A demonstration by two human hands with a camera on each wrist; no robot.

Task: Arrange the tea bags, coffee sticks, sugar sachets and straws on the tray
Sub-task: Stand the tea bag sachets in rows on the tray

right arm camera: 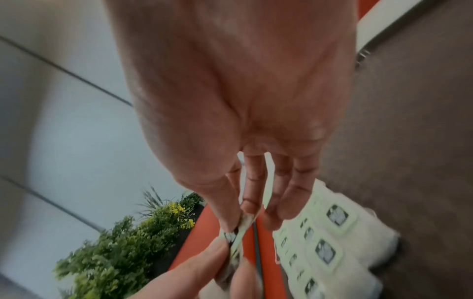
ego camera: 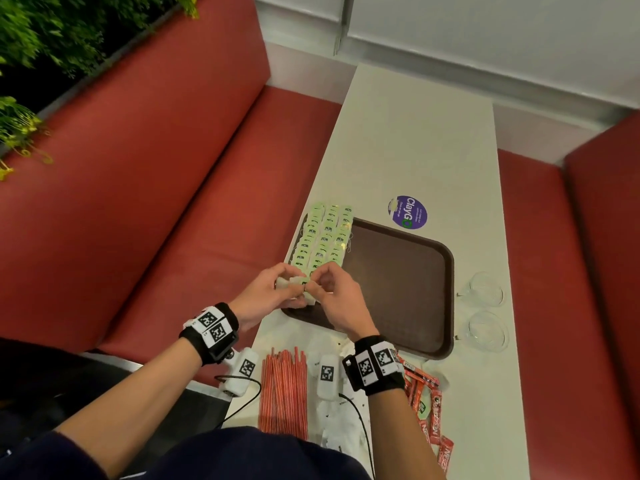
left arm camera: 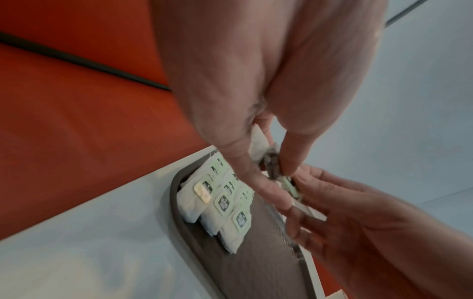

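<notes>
2 hands meet over the near left corner of the tray, which lies on the white bench. Between them is 1 tea bag: the left hand pinches its paper pouch between thumb and fingers, and the right hand pinches the green tag end, its other fingers loosely extended. The held bag's long axis runs roughly left to right, from one hand to the other, and it hangs just short of the near end of the rows of tea bags laid overlapping along the tray's left edge. Those rows run away from the person, so the free spot seems to lie directly below and slightly ahead of the hands. Both wrists are raised off the bench, fingers pointing down. Straws, coffee sticks and white sachets wait at the bench's near edge.
</notes>
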